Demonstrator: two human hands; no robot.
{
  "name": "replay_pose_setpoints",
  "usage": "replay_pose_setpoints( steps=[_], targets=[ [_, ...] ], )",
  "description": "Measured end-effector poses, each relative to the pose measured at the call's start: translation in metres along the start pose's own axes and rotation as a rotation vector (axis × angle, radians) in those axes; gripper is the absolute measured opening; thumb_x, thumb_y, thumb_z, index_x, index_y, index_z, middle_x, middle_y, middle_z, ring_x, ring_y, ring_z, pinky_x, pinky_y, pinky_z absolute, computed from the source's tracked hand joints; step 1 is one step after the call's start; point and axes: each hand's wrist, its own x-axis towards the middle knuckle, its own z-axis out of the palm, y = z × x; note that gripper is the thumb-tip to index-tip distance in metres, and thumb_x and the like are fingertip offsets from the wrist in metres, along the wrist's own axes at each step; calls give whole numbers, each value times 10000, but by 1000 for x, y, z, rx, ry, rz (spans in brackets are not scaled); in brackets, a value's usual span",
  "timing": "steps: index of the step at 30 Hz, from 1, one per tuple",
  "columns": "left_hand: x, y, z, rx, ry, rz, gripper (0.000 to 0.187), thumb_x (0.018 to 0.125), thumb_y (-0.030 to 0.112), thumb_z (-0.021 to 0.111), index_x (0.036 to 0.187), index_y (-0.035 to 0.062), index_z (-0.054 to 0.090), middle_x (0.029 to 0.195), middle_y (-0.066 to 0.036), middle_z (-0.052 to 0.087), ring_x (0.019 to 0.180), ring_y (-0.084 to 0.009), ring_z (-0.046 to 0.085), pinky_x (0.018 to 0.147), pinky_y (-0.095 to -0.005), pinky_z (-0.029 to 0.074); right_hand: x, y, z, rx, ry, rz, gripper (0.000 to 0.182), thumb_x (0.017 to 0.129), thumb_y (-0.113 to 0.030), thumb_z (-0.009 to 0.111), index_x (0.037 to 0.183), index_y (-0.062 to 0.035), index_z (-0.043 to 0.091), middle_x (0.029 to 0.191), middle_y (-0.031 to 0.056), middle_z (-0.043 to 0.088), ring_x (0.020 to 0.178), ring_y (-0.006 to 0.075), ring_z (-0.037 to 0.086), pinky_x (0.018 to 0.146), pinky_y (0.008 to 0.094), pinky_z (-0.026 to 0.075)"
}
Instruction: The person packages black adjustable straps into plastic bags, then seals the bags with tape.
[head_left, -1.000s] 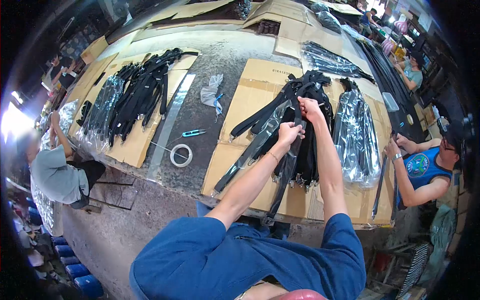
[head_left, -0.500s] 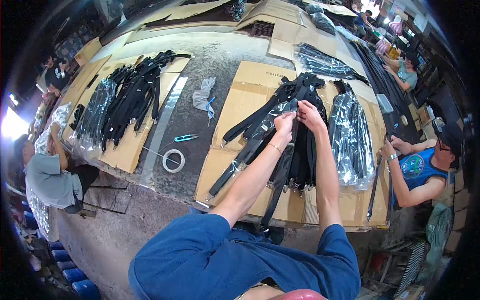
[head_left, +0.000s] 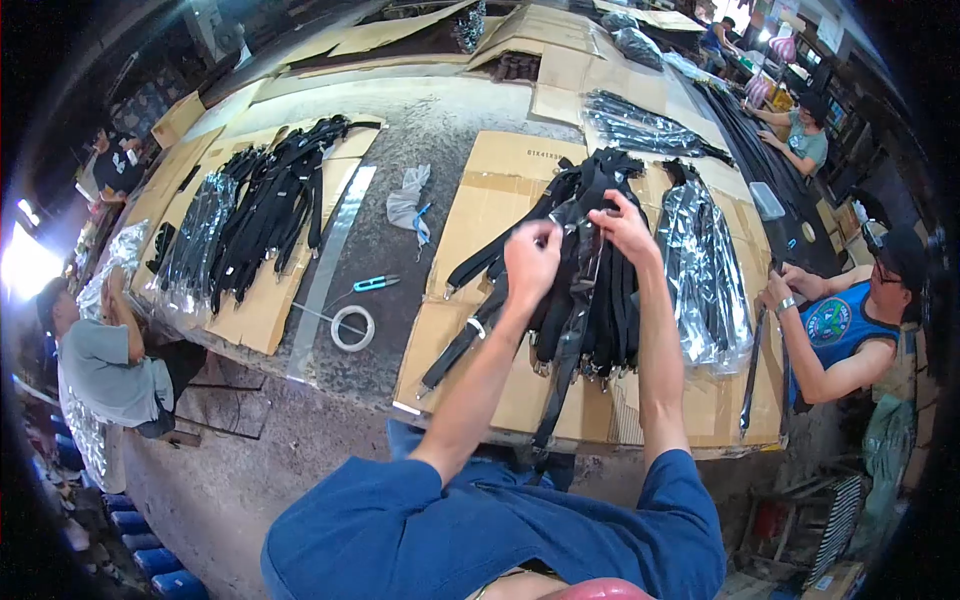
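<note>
Black elastic straps with metal clips, which look like suspenders [head_left: 610, 310], lie in a heap on a cardboard sheet [head_left: 490, 180] before me. On top, one black strap in a clear plastic sleeve [head_left: 566, 345] runs toward the table's front edge. Left of its upper end, my left hand [head_left: 532, 264] is raised with fingers curled together; whatever they pinch is too small to make out. My right hand [head_left: 626, 232] is over the sleeve's upper end, its fingers bent and apart, the tips close to or touching the plastic.
Bagged straps [head_left: 700, 270] lie to the right, another strap pile [head_left: 270, 200] to the left. Between are thread snips [head_left: 376, 283], a tape roll [head_left: 349, 328] and a grey cloth-like bag [head_left: 408, 200]. One person [head_left: 840, 320] works at right, another [head_left: 110, 350] at left.
My hands were together at the sleeve's upper end. My left hand has moved left, away from my right, and my right hand's fingers have spread.
</note>
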Motion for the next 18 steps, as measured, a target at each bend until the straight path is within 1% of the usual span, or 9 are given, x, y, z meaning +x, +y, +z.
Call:
replay_pose_setpoints(
  steps=[2,4,6,9,12,14,15,16,18],
  targets=[
    [31,5,-3,316,64,305,301,803,220,670,956,-39,662,851,-114,681,788,-141,625,716,-268,477,-13,-18,8,26,-47,-15,384,837,-33,639,1170,-47,449,769,-9,560,707,73,537,597,215,422],
    [69,-10,3,-84,-535,-26,327,815,231,671,983,-48,652,893,-97,673,831,-135,607,745,-265,468,-25,-37,16,-31,-74,-22,401,824,-60,663,1165,-48,452,773,-8,564,719,74,539,611,212,424],
    [77,13,-13,-186,-699,-104,267,806,190,684,969,-21,672,830,-30,652,735,-86,569,668,-227,456,-37,-50,20,-133,-81,-47,422,809,-97,689,1157,-48,454,770,-5,568,730,78,540,621,217,427],
    [80,29,-24,-138,-753,-97,205,786,154,700,910,-9,682,818,-20,655,696,-70,562,628,-206,440,-50,-70,27,-231,-78,-86,479,794,-131,713,1191,-41,460,786,9,585,728,83,542,627,226,432],
    [73,43,-32,-212,-772,-118,235,764,122,715,944,-17,655,809,-28,658,677,-76,565,617,-201,438,-64,-90,42,-335,-105,-121,511,792,-130,717,1226,-17,472,809,37,618,747,85,563,629,228,458],
    [71,57,-38,-240,-673,-92,335,755,108,718,1041,-27,607,800,-45,655,683,-83,570,616,-206,441,-63,-96,46,-335,-144,-127,530,791,-122,715,1249,-16,470,849,64,637,779,99,578,642,235,472],
    [74,59,-38,-285,-695,-107,378,733,107,739,1042,-30,570,759,-49,639,666,-91,571,590,-218,446,-64,-101,47,-414,-118,-150,548,788,-117,716,1266,-15,468,904,95,653,782,107,588,647,237,476],
    [74,66,-41,-286,-696,-106,378,733,107,739,1042,-30,570,759,-49,639,666,-91,571,590,-218,446,-68,-107,51,-415,-116,-150,548,788,-117,716,1266,-15,468,904,95,653,782,107,588,647,237,476],
    [77,82,-47,-171,-658,-76,321,703,124,770,915,-7,567,721,-43,618,638,-96,566,564,-231,452,-73,-118,58,-480,-45,-193,558,783,-111,719,1270,-13,466,939,118,660,769,110,593,645,234,476]
  ],
)
